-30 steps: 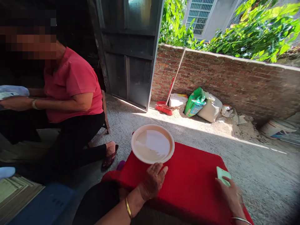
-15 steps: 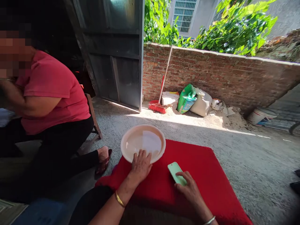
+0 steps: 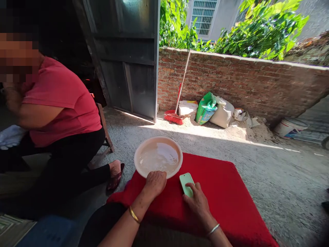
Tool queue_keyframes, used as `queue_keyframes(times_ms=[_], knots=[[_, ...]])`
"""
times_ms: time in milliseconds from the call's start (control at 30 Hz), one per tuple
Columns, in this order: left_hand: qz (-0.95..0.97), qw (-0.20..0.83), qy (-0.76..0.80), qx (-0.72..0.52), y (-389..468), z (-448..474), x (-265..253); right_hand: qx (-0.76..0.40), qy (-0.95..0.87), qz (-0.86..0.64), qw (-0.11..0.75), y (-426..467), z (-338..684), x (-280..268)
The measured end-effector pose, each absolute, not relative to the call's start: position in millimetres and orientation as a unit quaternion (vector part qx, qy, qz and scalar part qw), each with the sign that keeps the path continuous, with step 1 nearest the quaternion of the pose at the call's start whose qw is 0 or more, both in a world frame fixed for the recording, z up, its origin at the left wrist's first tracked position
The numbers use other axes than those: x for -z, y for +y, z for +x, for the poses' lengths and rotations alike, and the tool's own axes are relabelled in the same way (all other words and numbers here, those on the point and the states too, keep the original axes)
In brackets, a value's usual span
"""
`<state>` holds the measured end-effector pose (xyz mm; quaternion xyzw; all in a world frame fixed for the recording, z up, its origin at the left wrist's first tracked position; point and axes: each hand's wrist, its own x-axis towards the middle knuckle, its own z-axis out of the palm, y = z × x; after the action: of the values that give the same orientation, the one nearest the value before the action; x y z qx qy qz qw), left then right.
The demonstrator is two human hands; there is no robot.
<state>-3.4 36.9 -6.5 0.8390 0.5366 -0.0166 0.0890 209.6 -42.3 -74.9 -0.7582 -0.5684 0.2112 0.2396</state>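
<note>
1. Left hand (image 3: pixel 155 182): fingers curled over the near rim of the round, shallow, pale pink plastic basin (image 3: pixel 158 157). Grip is closed on that rim; the fingertips are hidden past the edge.
2. Basin holds cloudy water with a rippled surface. It sits at the far left corner of the low table covered in red cloth (image 3: pixel 218 199), its far edge overhanging slightly.
3. Right hand (image 3: pixel 197 202): flat on the cloth, fingers lying on the near end of a small, pale green rectangular bar (image 3: pixel 186 181), probably soap, though I cannot tell for certain. Grip loose: fingers rest on top, not wrapped around.
4. The bar lies flat on the cloth just beside the basin's near right rim, not touching it.
5. Progress, as judged: basin filled and in place, bar close by. The bar is not in the water and nothing is being washed; no cloth or item is in the basin.
6. Surroundings: a person in a red shirt (image 3: pixel 59 99) sits to the left. A red broom (image 3: pixel 177 106) leans on the brick wall (image 3: pixel 244 82), with a green sack (image 3: pixel 205 109) and a white sack (image 3: pixel 223 112) beside it.
</note>
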Motion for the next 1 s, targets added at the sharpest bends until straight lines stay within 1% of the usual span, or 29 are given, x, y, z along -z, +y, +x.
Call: queue_keyframes(times_ms=[67, 133, 233, 300, 400, 467, 567, 700, 767, 833, 900, 967, 1000], knots=[[0.840, 0.088, 0.535, 0.022, 37.8, -2.9, 4.7, -0.256, -0.619, -0.701, 0.243, -51.2, 199.7, 72.4], [0.841, 0.088, 0.534, 0.024, 38.4, -2.3, 3.6, -0.264, -0.609, -0.693, 0.283, -65.4, 223.8, 69.3], [0.841, 0.095, 0.533, 0.025, 38.0, -1.9, 2.3, -0.181, -0.485, -0.780, 0.351, -96.9, 307.2, 65.4], [0.840, 0.102, 0.533, 0.024, 37.1, -2.0, 1.0, -0.112, -0.342, -0.872, 0.331, -120.3, 368.1, 64.6], [0.837, 0.108, 0.536, 0.020, 35.7, -2.3, -1.1, -0.083, -0.244, -0.926, 0.275, -144.7, 419.9, 69.4], [0.836, 0.108, 0.537, 0.019, 35.1, -2.4, -1.8, -0.083, -0.244, -0.932, 0.255, -146.6, 412.2, 75.7], [0.836, 0.104, 0.539, 0.017, 34.7, -2.4, -1.7, -0.109, -0.329, -0.904, 0.248, -131.3, 340.9, 81.7], [0.836, 0.094, 0.540, 0.012, 34.2, -2.9, 0.0, -0.215, -0.540, -0.782, 0.226, -109.8, 206.8, 74.4], [0.838, 0.089, 0.538, 0.008, 34.0, -3.3, 1.3, -0.278, -0.614, -0.713, 0.194, -107.7, 165.2, 68.1], [0.841, 0.086, 0.534, 0.004, 34.0, -3.8, 3.2, -0.320, -0.631, -0.681, 0.190, -112.0, 159.4, 63.6], [0.843, 0.086, 0.531, -0.001, 34.2, -4.1, 5.8, -0.314, -0.601, -0.697, 0.235, -122.5, 190.6, 62.0], [0.843, 0.090, 0.531, -0.008, 34.6, -4.3, 8.8, -0.254, -0.537, -0.747, 0.298, -139.0, 247.7, 62.9], [0.842, 0.093, 0.531, -0.011, 34.8, -4.3, 10.3, -0.209, -0.494, -0.784, 0.312, -148.8, 279.8, 63.8]])
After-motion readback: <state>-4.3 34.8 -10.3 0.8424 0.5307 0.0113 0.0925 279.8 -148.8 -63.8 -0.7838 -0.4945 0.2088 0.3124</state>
